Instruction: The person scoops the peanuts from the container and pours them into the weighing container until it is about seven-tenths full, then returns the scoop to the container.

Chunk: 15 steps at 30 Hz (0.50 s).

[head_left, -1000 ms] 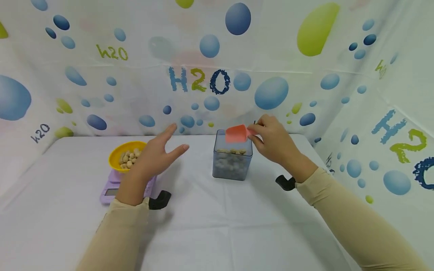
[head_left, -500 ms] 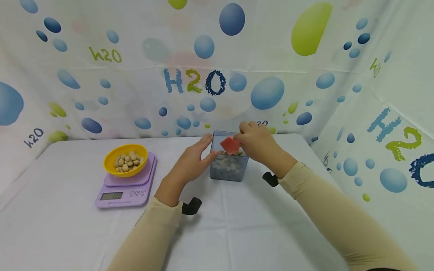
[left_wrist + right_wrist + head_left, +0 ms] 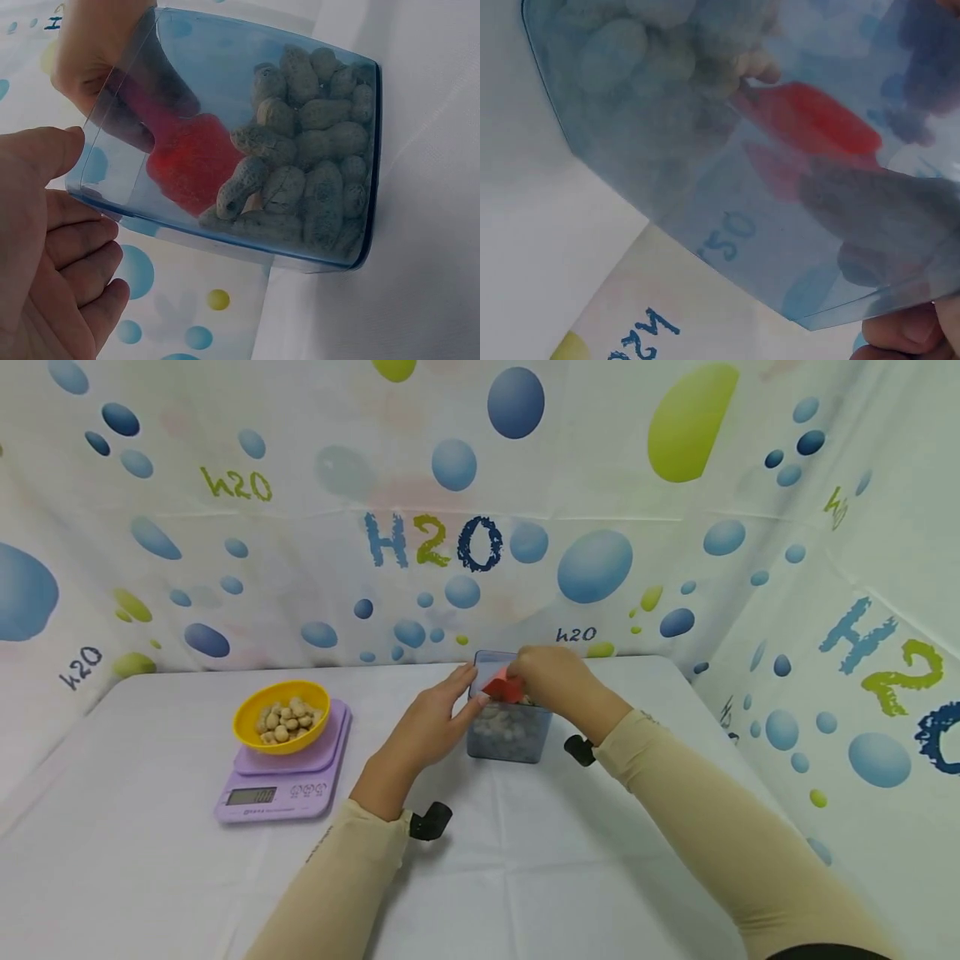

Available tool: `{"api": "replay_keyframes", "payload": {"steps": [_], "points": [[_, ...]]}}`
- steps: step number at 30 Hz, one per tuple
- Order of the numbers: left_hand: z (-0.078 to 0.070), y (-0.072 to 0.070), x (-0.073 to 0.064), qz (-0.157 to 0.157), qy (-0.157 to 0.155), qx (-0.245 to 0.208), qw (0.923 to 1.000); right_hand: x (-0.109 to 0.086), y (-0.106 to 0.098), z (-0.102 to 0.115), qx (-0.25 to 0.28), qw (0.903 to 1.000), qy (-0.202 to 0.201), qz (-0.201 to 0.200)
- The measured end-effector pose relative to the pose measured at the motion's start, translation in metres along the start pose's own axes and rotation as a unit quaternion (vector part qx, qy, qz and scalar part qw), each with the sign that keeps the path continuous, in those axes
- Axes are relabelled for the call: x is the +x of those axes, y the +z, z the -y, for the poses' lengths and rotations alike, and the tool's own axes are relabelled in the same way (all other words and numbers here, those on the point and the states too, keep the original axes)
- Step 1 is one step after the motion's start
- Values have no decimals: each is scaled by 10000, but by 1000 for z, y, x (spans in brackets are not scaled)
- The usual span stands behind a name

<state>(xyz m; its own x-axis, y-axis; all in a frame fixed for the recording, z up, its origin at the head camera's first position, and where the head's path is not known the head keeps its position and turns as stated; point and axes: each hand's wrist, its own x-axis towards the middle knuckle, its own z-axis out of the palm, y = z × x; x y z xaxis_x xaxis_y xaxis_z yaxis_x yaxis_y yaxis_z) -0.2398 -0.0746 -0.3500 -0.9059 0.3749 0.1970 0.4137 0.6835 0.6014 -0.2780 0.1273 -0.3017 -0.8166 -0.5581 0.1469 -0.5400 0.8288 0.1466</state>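
Observation:
A clear bluish plastic container (image 3: 504, 739) partly full of peanuts in their shells (image 3: 326, 142) stands on the table. My left hand (image 3: 427, 727) holds its near left corner close to the rim, with the thumb and fingers on two sides. Reaching into the top, my right hand (image 3: 555, 678) grips the handle of a red scoop (image 3: 501, 685). Through the wall in the left wrist view, the scoop's blade (image 3: 196, 161) meets the peanuts. The right fingertips are partly hidden in the head view, and the right wrist view is hazy through the plastic.
To the left stands a purple kitchen scale (image 3: 277, 797) with a lit display. On it sits a yellow bowl (image 3: 247, 731) of tan, nut-like pieces. A white cloth (image 3: 420, 902) covers the table, and a curtain with blue and green dots (image 3: 300, 560) hangs behind.
My left hand has moved right, from beside the bowl to the container. The right hand has lowered the scoop from above the rim down into the peanuts.

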Motion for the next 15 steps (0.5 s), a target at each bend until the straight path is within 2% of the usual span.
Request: {"api": "replay_keyframes", "payload": {"steps": [3, 8, 15], "points": [[0, 0, 0, -21, 36, -7, 10000, 3, 0, -1, -18, 9999, 106, 89], [-1, 1, 0, -58, 84, -53, 9999, 3, 0, -3, -84, 9999, -2, 115], [0, 2, 0, -80, 4, -89, 9999, 3, -10, 0, 402, 9973, 191, 589]]}}
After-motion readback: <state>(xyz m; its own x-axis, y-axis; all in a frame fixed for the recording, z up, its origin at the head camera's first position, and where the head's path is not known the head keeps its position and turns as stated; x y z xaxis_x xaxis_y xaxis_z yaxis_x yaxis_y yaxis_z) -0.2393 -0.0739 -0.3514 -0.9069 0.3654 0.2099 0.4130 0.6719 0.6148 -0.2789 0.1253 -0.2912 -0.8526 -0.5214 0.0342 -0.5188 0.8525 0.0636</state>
